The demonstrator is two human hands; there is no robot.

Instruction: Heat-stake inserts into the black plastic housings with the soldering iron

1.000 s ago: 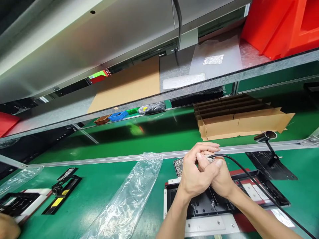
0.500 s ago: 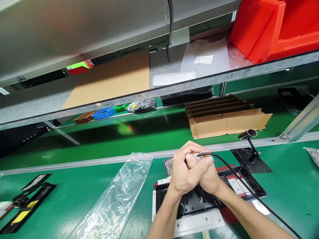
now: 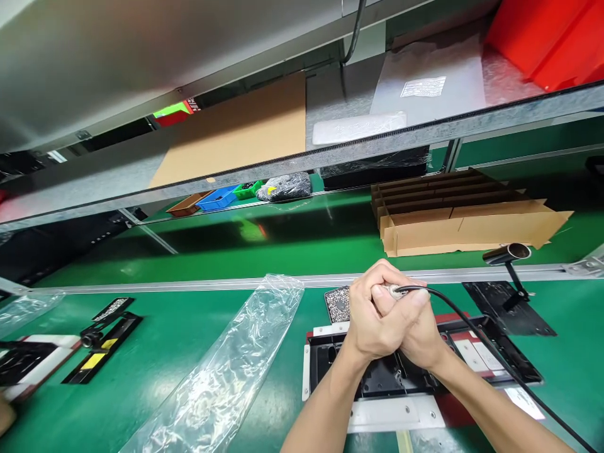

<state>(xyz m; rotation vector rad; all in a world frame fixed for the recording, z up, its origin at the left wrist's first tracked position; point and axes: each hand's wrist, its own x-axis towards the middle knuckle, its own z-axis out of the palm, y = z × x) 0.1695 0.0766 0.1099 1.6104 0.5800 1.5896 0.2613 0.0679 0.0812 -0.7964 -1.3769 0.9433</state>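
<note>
My left hand (image 3: 370, 318) and my right hand (image 3: 418, 330) are clasped together, fingers wrapped round an electric screwdriver (image 3: 394, 290). Only its pale top end shows; the body and tip are hidden by my hands. A black cord (image 3: 453, 305) runs from that end down to the lower right. Under my hands lies a black plastic housing (image 3: 377, 385) with a rim and small posts, seated in a white-and-red fixture (image 3: 396, 413). Just behind my left hand is a small tray of screws (image 3: 337, 307).
A clear plastic bag (image 3: 226, 371) lies to the left. Beyond it sits a black bracket part (image 3: 101, 352), and a person's hand (image 3: 5, 416) shows at the left edge. At right stands a black plate with a tube (image 3: 509, 308). Cardboard dividers (image 3: 462, 229) lie behind, below a metal shelf (image 3: 264, 168).
The view has shifted, so the bench scene sits further right, and more shows at the left, including a person's hand. My hands keep the same grip over the housing.
</note>
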